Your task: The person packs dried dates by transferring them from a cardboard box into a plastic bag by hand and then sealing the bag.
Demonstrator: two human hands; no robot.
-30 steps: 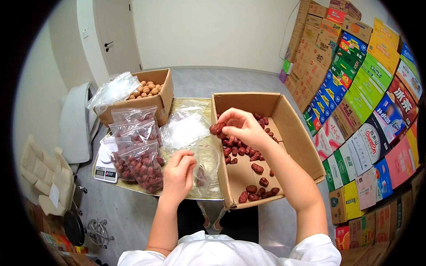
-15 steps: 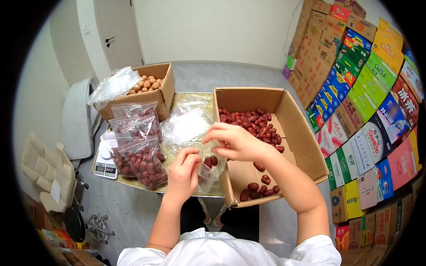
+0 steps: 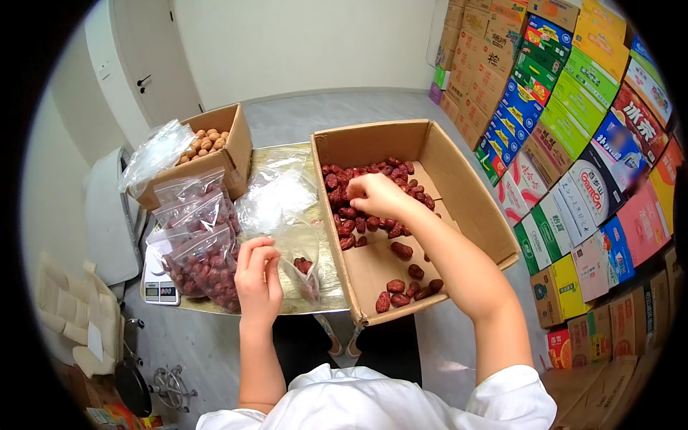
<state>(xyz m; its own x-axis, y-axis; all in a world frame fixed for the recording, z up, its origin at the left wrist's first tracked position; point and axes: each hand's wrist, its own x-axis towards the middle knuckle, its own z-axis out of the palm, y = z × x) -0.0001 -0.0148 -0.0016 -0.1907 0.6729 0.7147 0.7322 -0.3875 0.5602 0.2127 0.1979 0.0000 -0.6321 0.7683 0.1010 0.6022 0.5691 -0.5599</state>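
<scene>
My left hand (image 3: 258, 276) has its fingers bent around the edge of a clear zip bag (image 3: 292, 247). A few red dates (image 3: 304, 266) lie at the bottom of that bag. Over the dates pile (image 3: 394, 172) in the open cardboard box (image 3: 469, 240), my right hand (image 3: 378, 195) has its fingers curled and pressed together, tips down among the dates. What those fingertips hold is hidden. Several loose dates (image 3: 412, 290) lie near the box's front edge. Filled bags of dates (image 3: 208, 269) stand to the left of my left hand.
A white kitchen scale (image 3: 162, 290) sits at the table's left edge, partly behind the filled bags. Flat clear bags (image 3: 279, 193) lie on the table (image 3: 326, 276). Behind stands a box of walnuts (image 3: 240, 154) with more bags on it. Stacked cartons (image 3: 552, 158) line the right side.
My right hand has moved from the bag's opening into the dates box, fingers now down in the pile. My left hand stays at the bag. The whole view has shifted slightly.
</scene>
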